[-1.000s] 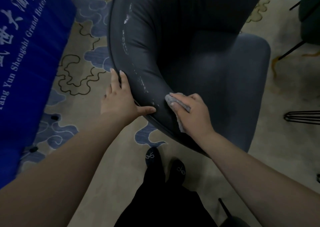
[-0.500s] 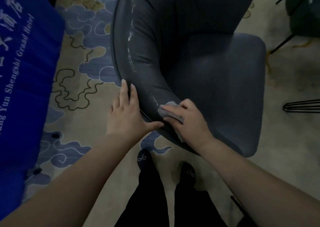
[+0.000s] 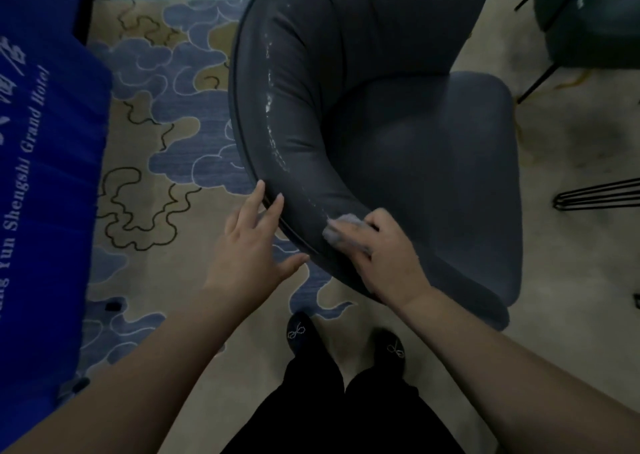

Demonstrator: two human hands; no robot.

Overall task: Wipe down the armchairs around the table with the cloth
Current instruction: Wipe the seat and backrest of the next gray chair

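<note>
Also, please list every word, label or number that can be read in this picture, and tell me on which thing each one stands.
"Yun Shengshi Grand Hotel": white letters on the blue cloth cover at the left edge; one more word before "Yun" is cut off, only "ng" shows.
White Chinese characters above that line, same cover: cut by the frame edge, not readable.
Dark armchair, grey cloth, carpet: no text visible.

You've open carpet (image 3: 166, 211) left of the armchair (image 3: 381, 124); blue tablecloth (image 3: 41, 176) blocks far left, green chair (image 3: 588, 21) and wire legs (image 3: 599, 195) crowd right.
</note>
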